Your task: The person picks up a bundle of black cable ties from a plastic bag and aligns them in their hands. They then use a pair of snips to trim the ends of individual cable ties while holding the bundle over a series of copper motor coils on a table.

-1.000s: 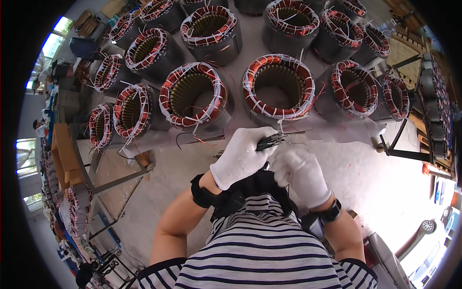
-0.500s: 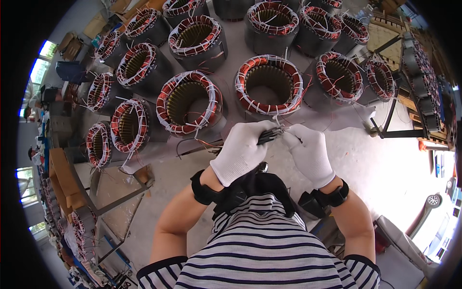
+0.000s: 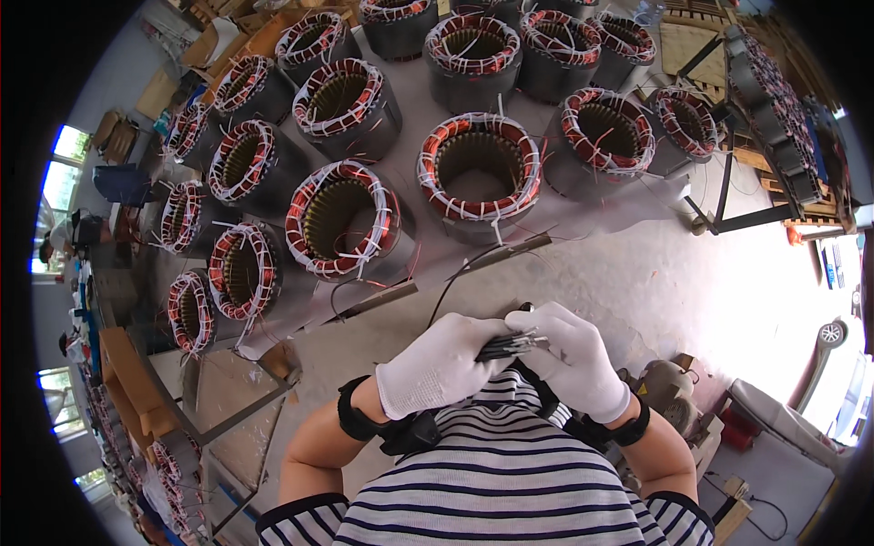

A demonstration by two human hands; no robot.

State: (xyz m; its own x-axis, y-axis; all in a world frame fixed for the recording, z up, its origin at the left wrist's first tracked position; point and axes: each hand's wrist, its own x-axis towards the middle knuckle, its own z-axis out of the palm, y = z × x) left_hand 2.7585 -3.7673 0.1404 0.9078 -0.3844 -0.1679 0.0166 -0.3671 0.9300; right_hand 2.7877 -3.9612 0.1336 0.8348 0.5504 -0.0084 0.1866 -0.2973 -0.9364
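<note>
Left hand [image 3: 442, 364] and right hand [image 3: 569, 355], both in white gloves, pressed together at chest, pinching a thin dark bundle, possibly wires [image 3: 510, 345]. Round copper-wound stator [image 3: 480, 173] stands ahead on bench.

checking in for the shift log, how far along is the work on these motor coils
Done: the wound coils on the bench already carry copper windings laced with white tape. In hand: both gloved hands, left hand and right hand, pinch a bundle of dark wire ends close to the chest. Left: cannot tell; loose wires trail from the nearest coils.
</note>
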